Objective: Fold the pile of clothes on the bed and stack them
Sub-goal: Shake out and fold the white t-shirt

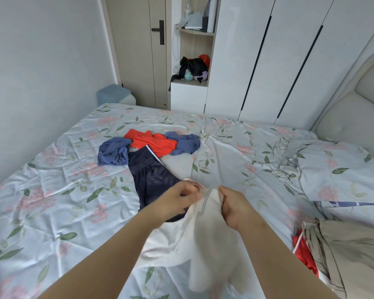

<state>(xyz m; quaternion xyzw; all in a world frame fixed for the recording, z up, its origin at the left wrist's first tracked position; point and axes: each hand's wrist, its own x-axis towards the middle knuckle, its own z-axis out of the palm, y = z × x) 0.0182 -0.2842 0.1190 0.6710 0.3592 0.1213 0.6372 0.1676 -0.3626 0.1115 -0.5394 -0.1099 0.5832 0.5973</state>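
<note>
White cloth fills the near middle of the head view: a white garment (205, 238) is held up off the bed (52, 212) and hangs down toward the camera, its lower part blurred. The left hand (177, 199) pinches its upper edge with curled fingers. The right hand (233, 208) grips the same edge just beside it, fingers closed round a grey-trimmed hem. The two hands are close together, nearly touching.

Behind the left hand, navy shorts (153, 180) lie on the flowered sheet, their near end hidden by the hand and the white garment. Further up the bed sits a loose pile. An orange-red garment (153, 142) is in the middle, with crumpled blue cloth (113, 151) showing on both sides of it; whether that is one piece or two cannot be told. The shorts' waistband touches this pile.

At the near right edge, khaki trousers (354, 255) lie over a red garment (304, 251) that shows along their left side. A pillow (341, 169) in the same flowered fabric lies further right, below a pale padded headboard (365, 93). Beyond the bed stand a white wardrobe (268, 61), a door (138, 50) with a dark handle, and between them an open shelf (194, 83) holding dark clothes.
</note>
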